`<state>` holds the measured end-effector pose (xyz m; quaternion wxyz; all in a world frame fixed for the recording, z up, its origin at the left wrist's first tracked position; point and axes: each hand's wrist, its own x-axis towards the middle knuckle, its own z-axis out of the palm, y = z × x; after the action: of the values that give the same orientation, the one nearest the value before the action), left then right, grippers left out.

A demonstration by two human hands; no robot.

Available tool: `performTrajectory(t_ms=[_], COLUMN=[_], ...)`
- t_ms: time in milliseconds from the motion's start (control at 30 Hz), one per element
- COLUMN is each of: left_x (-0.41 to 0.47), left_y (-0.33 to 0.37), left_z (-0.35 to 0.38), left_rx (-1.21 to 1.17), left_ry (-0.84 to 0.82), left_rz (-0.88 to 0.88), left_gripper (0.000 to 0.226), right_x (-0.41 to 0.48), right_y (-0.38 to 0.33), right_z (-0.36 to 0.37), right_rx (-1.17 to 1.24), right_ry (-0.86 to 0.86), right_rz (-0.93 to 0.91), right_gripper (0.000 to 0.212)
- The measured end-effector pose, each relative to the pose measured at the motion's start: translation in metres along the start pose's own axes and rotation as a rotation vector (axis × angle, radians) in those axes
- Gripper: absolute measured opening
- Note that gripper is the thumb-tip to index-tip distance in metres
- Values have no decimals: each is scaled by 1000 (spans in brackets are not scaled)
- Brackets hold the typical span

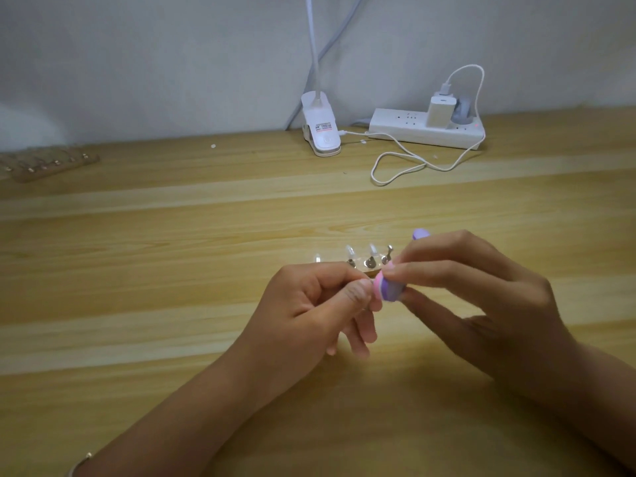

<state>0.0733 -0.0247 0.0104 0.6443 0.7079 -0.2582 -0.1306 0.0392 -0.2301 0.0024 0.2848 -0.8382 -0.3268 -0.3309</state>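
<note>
Above the wooden table (172,270) my right hand (481,297) grips a small pink and purple block, probably a nail buffer (387,289), whose purple far end (420,234) pokes out behind the fingers. My left hand (316,304) pinches something tiny between thumb and forefinger, pressed against the block's pink end; the pinched item is hidden. Just behind the hands lies a clear strip holder (358,265) with several small clear tips standing on metal mounts.
At the back stand a white clip lamp (321,132) and a white power strip (426,129) with a charger and a looping white cable (406,163). A second clear strip of small parts (44,163) lies at the far left.
</note>
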Motion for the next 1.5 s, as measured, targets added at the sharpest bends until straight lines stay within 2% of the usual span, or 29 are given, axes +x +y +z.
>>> performTrajectory(t_ms=[133, 700, 833, 967, 1100, 1233, 1433, 1500], left_x=[1, 1, 1, 2, 1, 1, 2, 2], left_y=[-1, 2, 2, -1, -7, -9, -6, -5], left_z=[-1, -1, -2, -3, -2, -2, -2, -1], left_rx=[9, -94, -101, -119, 75, 162, 294, 322], left_ry=[-18, -87, -108, -127, -44, 18, 78, 96], left_rz=[44, -74, -56, -76, 38, 127, 168, 187], left_gripper=[26, 26, 31, 27, 21, 16, 24, 19], right_x=[-1, 0, -4, 0, 4, 0, -5, -4], right_y=[0, 4, -4, 12, 11, 3, -3, -2], right_z=[1, -3, 1, -5, -10, -1, 6, 4], right_rx=[-23, -27, -19, -69, 5, 12, 16, 6], right_ry=[-16, -25, -16, -19, 63, 1, -38, -37], right_rz=[-12, -33, -39, -11, 87, 21, 37, 19], right_gripper=[15, 9, 12, 9, 19, 21, 26, 26])
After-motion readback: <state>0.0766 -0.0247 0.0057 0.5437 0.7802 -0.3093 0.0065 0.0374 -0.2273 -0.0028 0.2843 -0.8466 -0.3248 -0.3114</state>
